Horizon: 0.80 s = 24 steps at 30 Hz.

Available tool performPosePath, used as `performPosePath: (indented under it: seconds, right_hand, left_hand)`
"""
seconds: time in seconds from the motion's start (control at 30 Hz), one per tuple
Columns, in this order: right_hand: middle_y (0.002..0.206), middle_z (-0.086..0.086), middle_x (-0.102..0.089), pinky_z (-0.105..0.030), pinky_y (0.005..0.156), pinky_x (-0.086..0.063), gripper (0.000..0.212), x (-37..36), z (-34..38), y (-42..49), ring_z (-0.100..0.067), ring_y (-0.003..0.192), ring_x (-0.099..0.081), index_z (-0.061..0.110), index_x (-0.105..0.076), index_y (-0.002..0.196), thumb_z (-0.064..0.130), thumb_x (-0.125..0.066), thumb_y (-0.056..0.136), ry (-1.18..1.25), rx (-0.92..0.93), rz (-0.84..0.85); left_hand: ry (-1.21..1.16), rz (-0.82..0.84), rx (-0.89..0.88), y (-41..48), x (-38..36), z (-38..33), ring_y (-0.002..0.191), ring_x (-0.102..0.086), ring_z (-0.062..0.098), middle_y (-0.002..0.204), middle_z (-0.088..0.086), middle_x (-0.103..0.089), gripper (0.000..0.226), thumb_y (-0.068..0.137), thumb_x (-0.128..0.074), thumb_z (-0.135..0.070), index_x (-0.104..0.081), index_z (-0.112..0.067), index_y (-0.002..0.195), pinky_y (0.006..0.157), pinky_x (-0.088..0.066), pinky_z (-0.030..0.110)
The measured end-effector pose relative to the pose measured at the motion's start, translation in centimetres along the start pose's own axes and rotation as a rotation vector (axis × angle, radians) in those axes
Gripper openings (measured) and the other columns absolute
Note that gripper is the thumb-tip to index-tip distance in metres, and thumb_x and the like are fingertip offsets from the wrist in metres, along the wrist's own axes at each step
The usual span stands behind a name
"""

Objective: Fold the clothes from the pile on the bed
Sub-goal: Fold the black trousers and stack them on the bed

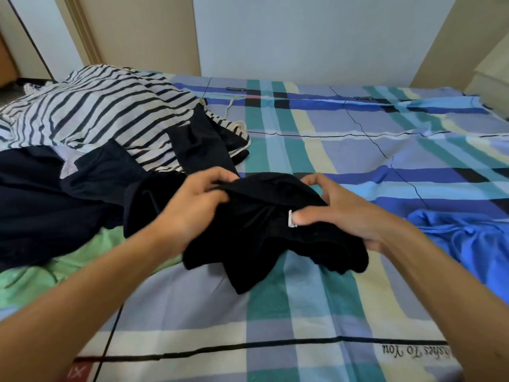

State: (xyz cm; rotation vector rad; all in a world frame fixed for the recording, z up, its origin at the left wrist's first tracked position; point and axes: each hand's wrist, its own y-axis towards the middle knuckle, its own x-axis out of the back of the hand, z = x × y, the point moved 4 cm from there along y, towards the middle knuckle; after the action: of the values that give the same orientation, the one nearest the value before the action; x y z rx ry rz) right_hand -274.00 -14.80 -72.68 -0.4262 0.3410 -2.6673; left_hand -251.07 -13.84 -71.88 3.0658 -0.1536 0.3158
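A crumpled black garment (256, 238) lies bunched at the middle of the bed, held in both hands just above the plaid sheet (316, 299). The left hand (198, 208) grips its upper edge with curled fingers; the right hand (347, 213) pinches the cloth, thumb beside a small white tag (291, 219). To the left sits the pile: a striped top (96, 114) over navy clothes (41, 205) and a green cloth (35, 274). A blue garment (468, 238) lies at right.
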Motion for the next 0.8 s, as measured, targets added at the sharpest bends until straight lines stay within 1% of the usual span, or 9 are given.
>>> performPosePath:
  seconds: [0.1, 0.27, 0.33, 0.43, 0.53, 0.6, 0.67, 0.73, 0.8]
  right_hand:
    - [0.102, -0.006, -0.072, -0.038, 0.070, -0.055, 0.053, 1.1, 0.5, -0.4, -0.022, 0.082, -0.070, 0.030, -0.048, 0.115, 0.014, -0.079, 0.074, -0.222, 0.132, -0.061]
    - [0.100, -0.004, -0.069, -0.013, 0.070, -0.046, 0.018, 2.7, 0.4, -0.8, -0.008, 0.078, -0.066, 0.022, -0.061, 0.096, 0.006, -0.067, 0.090, -0.287, 0.307, -0.264]
    - [0.095, -0.003, -0.069, -0.007, 0.071, -0.042, 0.018, 3.9, 0.4, -1.1, -0.004, 0.079, -0.065, 0.015, -0.063, 0.092, -0.003, -0.062, 0.091, -0.328, 0.341, -0.368]
    - [0.090, 0.001, -0.069, -0.010, 0.080, -0.044, 0.025, 5.2, 0.4, -1.4, -0.004, 0.085, -0.066, 0.015, -0.062, 0.087, -0.011, -0.061, 0.087, -0.377, 0.358, -0.484]
    - [0.082, 0.002, -0.067, -0.014, 0.076, -0.046, 0.027, 6.6, 0.0, -1.6, -0.008, 0.079, -0.063, 0.019, -0.061, 0.080, -0.008, -0.063, 0.084, -0.401, 0.339, -0.614]
    - [0.079, -0.004, -0.067, -0.028, 0.071, -0.044, 0.024, 7.0, -0.7, -1.5, -0.017, 0.072, -0.058, 0.019, -0.060, 0.079, -0.005, -0.064, 0.083, -0.322, 0.276, -0.608]
    - [0.074, 0.000, -0.068, -0.031, 0.067, -0.041, 0.019, 7.1, -1.5, -1.2, -0.018, 0.067, -0.052, 0.019, -0.060, 0.081, 0.001, -0.066, 0.084, -0.291, 0.194, -0.574]
    - [0.075, 0.004, -0.070, -0.030, 0.065, -0.040, 0.015, 6.9, -2.0, -0.8, -0.016, 0.063, -0.051, 0.024, -0.060, 0.088, 0.012, -0.069, 0.086, -0.293, 0.145, -0.509]
    - [0.090, 0.004, -0.075, -0.029, 0.074, -0.047, 0.028, 6.2, -2.5, -0.7, -0.012, 0.072, -0.065, 0.036, -0.058, 0.105, 0.033, -0.075, 0.083, -0.270, 0.113, -0.340]
  left_hand:
    - [-0.057, 0.103, 0.098, 0.5, 2.0, 0.0, 0.071, -0.065, 0.012, 0.080, 0.004, -0.070, 0.024, 0.095, -0.052, 0.001, -0.069, -0.016, 0.092, 0.067, -0.052, 0.020]
    - [0.051, 0.120, 0.124, 0.2, 2.6, 0.6, 0.063, -0.065, 0.010, 0.074, 0.003, -0.070, 0.019, 0.095, -0.063, -0.015, -0.071, -0.024, 0.081, 0.057, -0.048, 0.018]
    - [0.159, 0.053, 0.074, 0.5, 3.3, 0.6, 0.061, -0.063, 0.012, 0.075, 0.003, -0.073, 0.010, 0.091, -0.069, -0.017, -0.068, -0.023, 0.083, 0.058, -0.046, 0.020]
    - [0.400, -0.001, -0.071, 0.8, 4.3, 0.7, 0.067, -0.062, 0.014, 0.083, -0.001, -0.072, 0.016, 0.084, -0.077, -0.015, -0.063, -0.021, 0.090, 0.065, -0.046, 0.020]
    - [0.666, -0.038, -0.246, 0.3, 4.5, 0.6, 0.082, -0.059, 0.000, 0.091, -0.013, -0.064, 0.025, 0.081, -0.078, -0.019, -0.061, -0.026, 0.098, 0.070, -0.041, 0.009]
    - [0.678, 0.083, -0.321, -0.2, 3.8, 1.2, 0.094, -0.058, -0.002, 0.098, -0.020, -0.060, 0.032, 0.080, -0.079, -0.033, -0.059, -0.031, 0.105, 0.077, -0.041, 0.012]
    - [0.674, 0.281, -0.304, -0.7, 2.4, 2.2, 0.103, -0.057, -0.001, 0.107, -0.024, -0.057, 0.050, 0.074, -0.079, -0.051, -0.056, -0.036, 0.115, 0.083, -0.042, 0.013]
    - [0.890, 0.403, -0.271, -0.9, 1.1, 3.8, 0.109, -0.052, -0.002, 0.119, -0.027, -0.050, 0.065, 0.071, -0.077, -0.057, -0.048, -0.041, 0.126, 0.088, -0.047, 0.023]
    - [1.103, 0.392, -0.272, -0.7, 0.3, 5.1, 0.114, -0.053, 0.006, 0.127, -0.024, -0.048, 0.058, 0.081, -0.074, -0.042, -0.044, -0.042, 0.130, 0.090, -0.050, 0.034]
